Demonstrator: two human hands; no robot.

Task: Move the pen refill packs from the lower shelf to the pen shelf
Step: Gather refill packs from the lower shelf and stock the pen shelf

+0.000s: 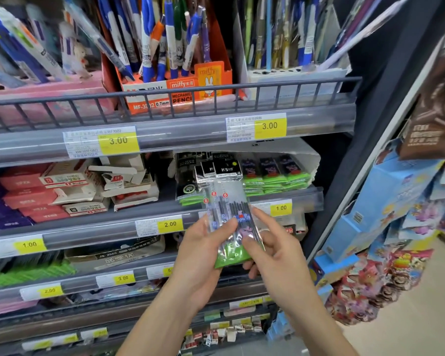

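A bundle of clear pen refill packs [228, 201] with black headers and green bottoms is held upright in front of the shelves by both hands. My left hand [203, 249] grips its lower left side, thumb across the front. My right hand [272, 250] holds the lower right side, with a finger lying over the plastic. More refill packs [275, 176] lie in a white box on the shelf right behind the bundle. The pen shelf [306, 116] above has a grey wire rail, with pens standing in an orange Miffy box [180, 91].
Red and white boxes [70, 188] fill the left of the middle shelf. Yellow price tags run along every shelf edge. Lower shelves hold green packs [28, 273] and small items. Blue boxes and toy packets [385, 227] hang on a rack at right.
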